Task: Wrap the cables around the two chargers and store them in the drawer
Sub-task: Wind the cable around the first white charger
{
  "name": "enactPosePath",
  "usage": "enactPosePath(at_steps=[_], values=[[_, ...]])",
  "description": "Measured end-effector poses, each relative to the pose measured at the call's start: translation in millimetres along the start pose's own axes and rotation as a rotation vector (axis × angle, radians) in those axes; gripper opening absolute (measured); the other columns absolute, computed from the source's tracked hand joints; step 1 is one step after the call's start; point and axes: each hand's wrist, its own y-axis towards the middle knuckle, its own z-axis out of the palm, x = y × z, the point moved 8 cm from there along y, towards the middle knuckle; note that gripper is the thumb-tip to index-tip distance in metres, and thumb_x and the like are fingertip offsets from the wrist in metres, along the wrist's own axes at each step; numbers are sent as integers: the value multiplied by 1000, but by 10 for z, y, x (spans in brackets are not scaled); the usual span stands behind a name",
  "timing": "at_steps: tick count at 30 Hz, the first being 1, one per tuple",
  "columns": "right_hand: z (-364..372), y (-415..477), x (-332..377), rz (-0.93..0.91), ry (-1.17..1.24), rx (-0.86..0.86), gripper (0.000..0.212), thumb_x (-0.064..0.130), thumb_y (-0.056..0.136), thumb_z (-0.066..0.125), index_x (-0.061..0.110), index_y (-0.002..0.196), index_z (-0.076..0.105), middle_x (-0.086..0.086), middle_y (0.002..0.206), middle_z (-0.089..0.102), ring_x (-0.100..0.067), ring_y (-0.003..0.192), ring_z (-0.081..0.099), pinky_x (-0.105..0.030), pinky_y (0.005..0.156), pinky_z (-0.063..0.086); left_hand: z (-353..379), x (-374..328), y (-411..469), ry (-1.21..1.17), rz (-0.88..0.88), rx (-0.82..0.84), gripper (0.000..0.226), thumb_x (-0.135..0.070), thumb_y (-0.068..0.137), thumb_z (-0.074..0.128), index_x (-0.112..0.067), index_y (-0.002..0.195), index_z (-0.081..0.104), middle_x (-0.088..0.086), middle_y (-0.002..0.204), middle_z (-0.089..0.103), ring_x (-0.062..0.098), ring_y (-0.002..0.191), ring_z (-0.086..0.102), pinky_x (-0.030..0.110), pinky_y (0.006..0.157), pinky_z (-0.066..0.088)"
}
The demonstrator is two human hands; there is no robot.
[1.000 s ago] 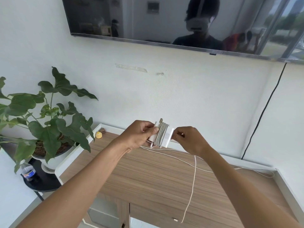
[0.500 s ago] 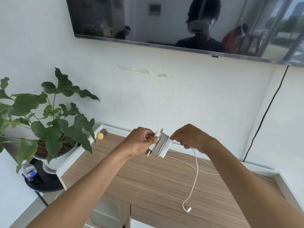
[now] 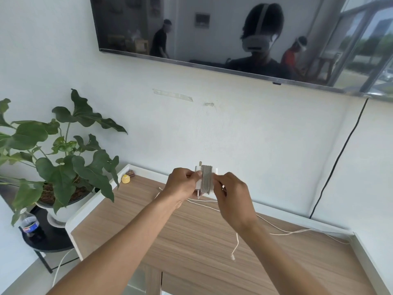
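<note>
Left hand (image 3: 182, 185) grips charger (image 3: 199, 185), right hand (image 3: 232, 193) pinches cable (image 3: 206, 179); pot (image 3: 63, 212) holds plant (image 3: 63, 167).

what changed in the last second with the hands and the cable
The right hand swung from the right side of the charger across its front, laying more cable onto the coil. The loose tail got shorter and its end was drawn up. The left hand still grips the charger, and the other cable still lies on the table.
</note>
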Motion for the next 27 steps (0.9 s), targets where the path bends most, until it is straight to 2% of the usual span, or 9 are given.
enactPosePath(at_steps=[3, 4, 7, 9, 15, 19, 21, 24, 27], values=[[60, -171, -43, 5, 69, -34, 20, 6, 92, 56, 15, 104, 69, 0, 74, 53, -13, 55, 47, -24, 54, 40, 9, 54, 33, -101, -65, 19, 39, -37, 88, 64, 1, 80, 70, 22, 84, 73, 39, 77, 71, 50, 78, 59], [62, -217, -62, 19, 98, -53, 22, 6, 92, 57, 16, 106, 70, 1, 75, 55, -13, 56, 48, -23, 54, 41, 7, 71, 61, -116, -78, 22, 45, -41, 84, 65, 3, 78, 68, 25, 84, 72, 43, 79, 70, 53, 78, 58], [91, -332, -138, 90, 203, -78, 22, 6, 91, 59, 18, 105, 71, 7, 75, 59, -11, 54, 48, -17, 53, 39, 33, 16, 45, -234, -101, 67, 35, -25, 95, 60, 9, 87, 63, 23, 77, 66, 34, 60, 69, 37, 55, 60], [115, -385, -222, 168, 264, -76, 17, 7, 90, 61, 18, 98, 72, 14, 65, 59, -9, 50, 43, -13, 51, 35, 59, -19, 46, -278, -102, 102, 30, -18, 97, 55, 9, 89, 62, 21, 78, 67, 27, 53, 69, 31, 49, 57], [187, -405, -448, 314, 383, -35, 9, 12, 90, 64, 15, 89, 72, 20, 45, 49, -6, 42, 36, -11, 46, 28, 120, -67, -8, -272, -57, 223, 29, -19, 97, 54, 8, 100, 63, 19, 83, 69, 23, 57, 70, 30, 51, 57], [226, -300, -486, 292, 339, 77, 14, 17, 90, 64, 22, 79, 71, 13, 46, 45, -7, 43, 31, -18, 46, 27, 120, -63, -46, -241, -33, 301, 31, -20, 97, 54, 7, 107, 63, 18, 89, 71, 23, 62, 71, 31, 57, 59], [214, -229, -520, 307, 288, 151, 17, 18, 90, 64, 25, 75, 68, 16, 46, 49, -6, 43, 37, -14, 46, 28, 98, -82, -57, -236, -20, 332, 29, -19, 97, 53, 6, 108, 63, 16, 89, 71, 23, 62, 72, 31, 57, 59], [121, -84, -618, 368, 203, 222, 13, 21, 91, 62, 19, 83, 73, 14, 56, 62, -2, 48, 48, -11, 47, 35, 77, -93, -70, -172, 22, 362, 25, -19, 96, 55, 1, 106, 65, 16, 92, 72, 28, 70, 73, 38, 64, 61], [41, 83, -635, 412, 116, 302, 19, 23, 89, 61, 13, 77, 72, 8, 53, 57, -5, 44, 41, -13, 43, 33, 94, -33, -83, 25, 85, 352, 17, -21, 95, 57, -7, 100, 66, 9, 94, 71, 23, 71, 72, 34, 63, 60]])
